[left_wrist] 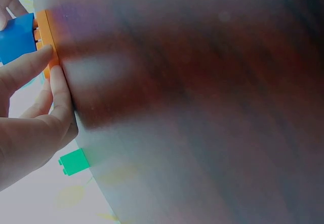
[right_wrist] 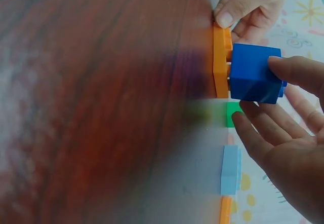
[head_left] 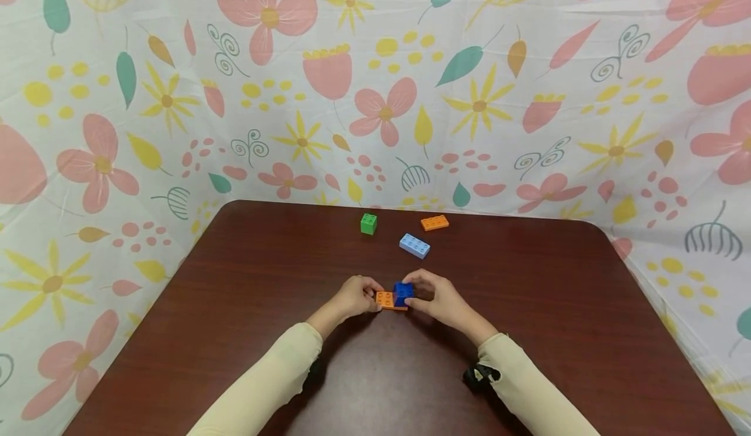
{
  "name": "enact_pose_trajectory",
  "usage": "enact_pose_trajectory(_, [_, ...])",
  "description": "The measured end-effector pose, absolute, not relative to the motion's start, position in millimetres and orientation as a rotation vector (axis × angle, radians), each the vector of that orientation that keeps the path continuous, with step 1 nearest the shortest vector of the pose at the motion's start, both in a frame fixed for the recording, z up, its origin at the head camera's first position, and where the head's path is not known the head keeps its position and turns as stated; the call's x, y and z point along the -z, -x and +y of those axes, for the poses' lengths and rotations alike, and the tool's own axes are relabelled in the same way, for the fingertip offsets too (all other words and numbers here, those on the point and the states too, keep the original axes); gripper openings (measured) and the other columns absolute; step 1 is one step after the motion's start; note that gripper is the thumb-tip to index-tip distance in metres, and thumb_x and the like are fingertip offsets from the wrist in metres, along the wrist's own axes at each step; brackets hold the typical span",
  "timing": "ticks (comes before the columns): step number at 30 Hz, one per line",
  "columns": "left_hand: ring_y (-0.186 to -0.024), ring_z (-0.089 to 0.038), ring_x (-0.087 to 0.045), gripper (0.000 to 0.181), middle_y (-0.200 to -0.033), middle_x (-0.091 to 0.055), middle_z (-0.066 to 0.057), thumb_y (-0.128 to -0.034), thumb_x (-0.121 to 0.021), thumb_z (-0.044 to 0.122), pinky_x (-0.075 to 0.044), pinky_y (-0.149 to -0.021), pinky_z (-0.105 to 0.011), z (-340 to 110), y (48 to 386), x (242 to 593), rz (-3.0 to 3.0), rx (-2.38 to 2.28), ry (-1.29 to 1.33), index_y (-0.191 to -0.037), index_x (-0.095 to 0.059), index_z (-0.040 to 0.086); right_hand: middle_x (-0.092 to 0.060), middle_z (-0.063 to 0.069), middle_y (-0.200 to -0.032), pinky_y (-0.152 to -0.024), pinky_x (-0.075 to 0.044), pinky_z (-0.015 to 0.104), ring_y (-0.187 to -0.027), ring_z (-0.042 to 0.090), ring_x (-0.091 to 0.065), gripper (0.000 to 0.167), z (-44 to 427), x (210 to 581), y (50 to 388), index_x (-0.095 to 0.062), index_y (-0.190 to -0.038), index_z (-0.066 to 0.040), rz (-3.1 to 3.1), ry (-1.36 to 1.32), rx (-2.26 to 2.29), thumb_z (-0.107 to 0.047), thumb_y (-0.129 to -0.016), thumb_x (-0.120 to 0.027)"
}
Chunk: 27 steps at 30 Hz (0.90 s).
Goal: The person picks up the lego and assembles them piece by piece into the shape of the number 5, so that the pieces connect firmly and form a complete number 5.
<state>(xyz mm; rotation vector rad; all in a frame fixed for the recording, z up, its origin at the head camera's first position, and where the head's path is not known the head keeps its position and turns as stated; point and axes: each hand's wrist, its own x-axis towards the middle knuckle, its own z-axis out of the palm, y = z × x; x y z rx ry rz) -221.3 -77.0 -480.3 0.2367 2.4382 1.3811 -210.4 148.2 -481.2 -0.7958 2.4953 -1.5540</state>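
My left hand point(head_left: 355, 296) pinches the left end of a flat orange toy brick point(head_left: 384, 300) on the table, thumb on the near side. With thumb and fingers, my right hand point(head_left: 441, 300) grips a square dark blue brick point(head_left: 403, 291) over the right part of the orange one. In the right wrist view, orange studs show between the blue brick point(right_wrist: 255, 73) and the orange brick point(right_wrist: 219, 64), so the blue one is not pressed fully down. Studs on the orange brick's left half are uncovered in the head view.
Toward the table's far edge lie a green brick point(head_left: 368, 223), a light blue brick point(head_left: 414, 246) and another flat orange brick point(head_left: 435, 223). The table point(head_left: 264, 247) is dark brown wood, and a flower-patterned cloth point(head_left: 381, 162) hangs behind it.
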Motion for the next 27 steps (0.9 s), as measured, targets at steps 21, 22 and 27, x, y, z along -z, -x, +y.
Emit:
enact_pose_trajectory(21, [-0.073, -0.018, -0.052, 0.031, -0.090, -0.051, -0.011, -0.0754, -0.077, -0.006, -0.046, -0.059, -0.026, -76.2, 219.4, 479.8, 2.452, -1.354, -0.225, -0.105, -0.070, 0.002, -0.069, 0.007, -0.104, -0.078, -0.056, 0.035, -0.095, 0.022, -0.067, 0.027, 142.5, 477.9, 207.9, -0.070, -0.107, -0.013, 2.605, 0.741, 1.537, -0.009, -0.082, -0.077])
enact_pose_trajectory(22, [-0.073, -0.018, -0.051, 0.031, -0.090, -0.051, -0.011, -0.0756, -0.077, -0.006, -0.046, -0.059, -0.026, -76.4, 219.6, 479.8, 2.456, -1.353, -0.226, -0.104, -0.070, 0.002, -0.070, 0.007, -0.104, -0.078, -0.056, 0.035, -0.094, 0.022, -0.067, 0.027, 142.3, 477.6, 207.5, -0.070, -0.107, -0.013, 2.611, 0.745, 1.535, -0.009, -0.081, -0.077])
enact_pose_trajectory(27, [-0.073, -0.018, -0.049, 0.030, -0.089, -0.050, -0.010, -0.0762, -0.077, -0.005, -0.044, -0.058, -0.025, -76.9, 219.9, 479.6, 2.467, -1.342, -0.233, -0.104, -0.070, 0.003, -0.070, 0.007, -0.102, -0.077, -0.056, 0.035, -0.093, 0.022, -0.068, 0.027, 139.6, 477.1, 204.6, -0.071, -0.105, -0.013, 2.664, 0.773, 1.520, -0.007, -0.080, -0.078])
